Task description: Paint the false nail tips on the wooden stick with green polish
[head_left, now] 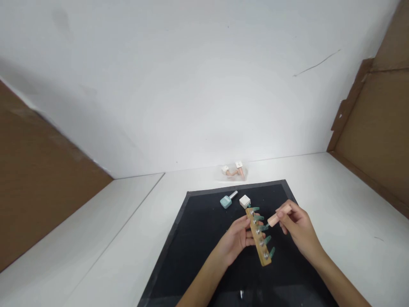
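Note:
My left hand (pixel 237 239) grips a wooden nail display stand (pixel 258 241), held tilted above the black mat. Several green false nails (pixel 267 240) stick out from its right side on small clear mounts. My right hand (pixel 295 224) pinches a pink nail polish brush cap (pixel 278 215). The brush tip meets or nearly meets the middle false nail; exact contact is too small to tell. Just beyond the stand sits a white square bottle (pixel 245 201). A teal nail polish bottle (pixel 226 201) with a silver cap lies on its side to the left.
The black mat (pixel 191 238) covers the middle of the white table (pixel 128 238). Near the wall, a clear tray (pixel 220 175) holds white-and-pink bottles (pixel 239 165). Brown cardboard panels (pixel 380 128) stand at both sides. A small shiny object (pixel 241 294) lies near the mat's front.

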The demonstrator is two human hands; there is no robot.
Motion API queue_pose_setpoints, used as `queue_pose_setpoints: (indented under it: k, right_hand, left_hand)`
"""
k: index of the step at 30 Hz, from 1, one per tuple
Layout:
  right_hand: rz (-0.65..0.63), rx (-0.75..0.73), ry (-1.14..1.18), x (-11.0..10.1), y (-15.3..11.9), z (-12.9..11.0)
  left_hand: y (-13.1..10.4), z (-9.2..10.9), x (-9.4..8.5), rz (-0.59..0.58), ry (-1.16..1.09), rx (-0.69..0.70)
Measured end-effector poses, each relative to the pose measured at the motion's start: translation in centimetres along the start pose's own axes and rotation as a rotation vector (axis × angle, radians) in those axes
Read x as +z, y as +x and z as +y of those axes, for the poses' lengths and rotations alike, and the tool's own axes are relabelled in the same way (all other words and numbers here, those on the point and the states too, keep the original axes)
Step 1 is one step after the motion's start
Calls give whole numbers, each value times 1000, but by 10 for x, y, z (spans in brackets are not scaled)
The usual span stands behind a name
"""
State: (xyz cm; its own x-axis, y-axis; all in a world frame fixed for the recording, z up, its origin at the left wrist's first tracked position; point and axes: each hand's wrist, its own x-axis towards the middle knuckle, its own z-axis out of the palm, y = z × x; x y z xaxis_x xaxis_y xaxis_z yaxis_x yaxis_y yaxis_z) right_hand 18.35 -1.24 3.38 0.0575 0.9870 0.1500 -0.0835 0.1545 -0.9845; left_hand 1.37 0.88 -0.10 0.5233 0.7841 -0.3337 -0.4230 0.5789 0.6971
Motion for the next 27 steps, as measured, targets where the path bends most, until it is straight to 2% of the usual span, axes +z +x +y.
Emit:
queue_pose_setpoints:
  k: [12,27]
  right_hand:
    - [-80,85,13,1,2,3]
    - [24,-64,-221,0,-1,-3]
  left_hand:
    - [1,0,0,-3,2,1]
    - [-1,3,3,9,-8,11]
